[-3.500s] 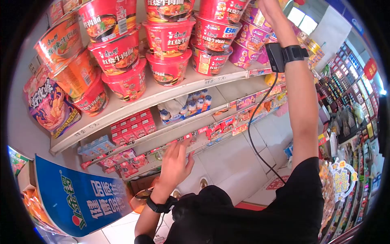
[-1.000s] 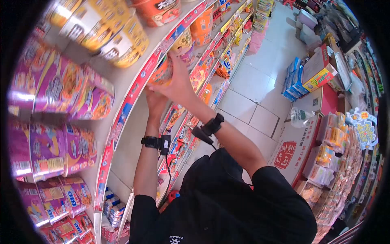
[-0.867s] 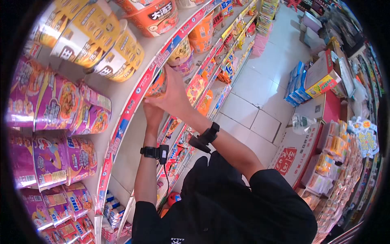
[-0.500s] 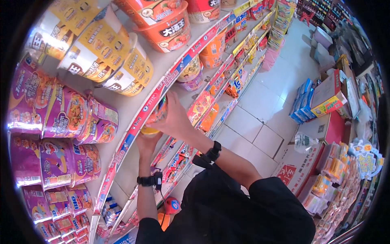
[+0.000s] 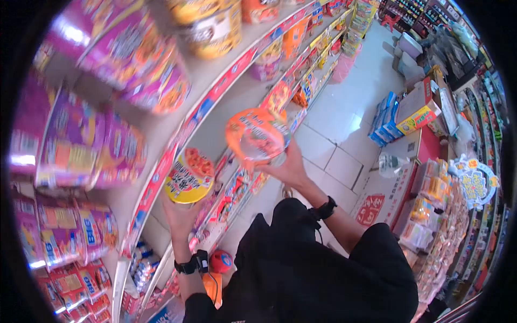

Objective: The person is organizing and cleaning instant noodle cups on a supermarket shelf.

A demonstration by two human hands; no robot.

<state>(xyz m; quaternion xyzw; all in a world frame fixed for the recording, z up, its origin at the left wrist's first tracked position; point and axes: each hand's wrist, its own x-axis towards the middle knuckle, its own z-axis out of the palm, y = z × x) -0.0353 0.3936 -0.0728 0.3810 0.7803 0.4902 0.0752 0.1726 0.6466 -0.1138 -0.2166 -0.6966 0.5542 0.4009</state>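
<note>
My right hand (image 5: 290,166) is closed around an orange instant noodle bowl (image 5: 257,134), its printed lid turned up toward me. It is held out over the aisle side of the shelves. In my left hand (image 5: 180,215) sits a yellow instant noodle bowl (image 5: 189,180) with a red food picture on its lid. That bowl is by the front edge of the shelf (image 5: 226,102). The two bowls are apart from each other. Parts of my fingers are hidden behind both bowls.
Purple noodle tubs (image 5: 81,134) stand stacked on the shelf at left, with yellow tubs (image 5: 210,27) farther up. Across the tiled aisle (image 5: 334,161) are cardboard boxes (image 5: 377,202), blue packs (image 5: 385,118) and packaged snacks (image 5: 425,220).
Both hands have come out from the shelf and moved apart. The orange bowl has shifted right, and the yellow bowl now shows plainly in my left hand. The view has shifted.
</note>
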